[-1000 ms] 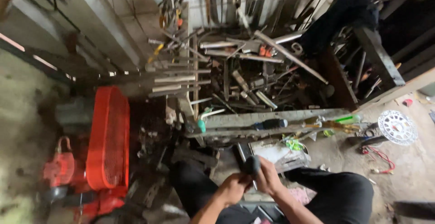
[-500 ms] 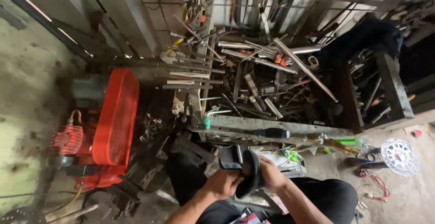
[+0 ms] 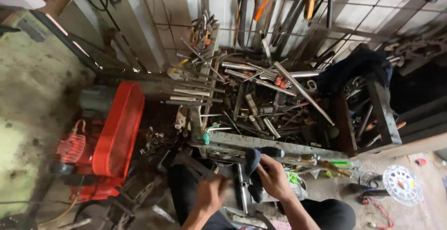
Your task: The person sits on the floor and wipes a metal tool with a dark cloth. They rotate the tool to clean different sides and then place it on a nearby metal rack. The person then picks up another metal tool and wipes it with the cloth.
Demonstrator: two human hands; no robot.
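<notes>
Fingers, right hand (image 3: 274,176): curled tight round a dark, limp cloth-like rag (image 3: 253,164), pinching it near its upper end just below the front rail of the tool crate.
Fingers, left hand (image 3: 210,194): blurred by motion; loosely spread, I judge, but I cannot tell whether they grip anything. They sit just beside a short shiny metal shaft (image 3: 242,186) that stands near upright between the two hands.
Where the rag is: in front of the person's chest, above the black-trousered knees (image 3: 186,183), hanging down against the shaft.
How it will handle: soft and light by the look of it, folding wherever it is pinched, so a bunched handful holds better than a fingertip grip. The shaft looks stiff, heavy for its size and possibly oily, so likely slippery; best taken round its middle.
Surface: no counter; an open, grimy wooden crate (image 3: 386,113) crammed with steel rods, sockets, wrenches and screwdrivers, with a worn metal rail (image 3: 279,145) along its front edge.
Room: cramped workshop corner with a stained concrete floor (image 3: 28,132). A red air compressor with a mesh belt guard (image 3: 118,127) stands to the left; a wire wall grid (image 3: 354,16) carries hanging tools; a silver perforated brake disc (image 3: 401,184) lies on the floor at the right.
</notes>
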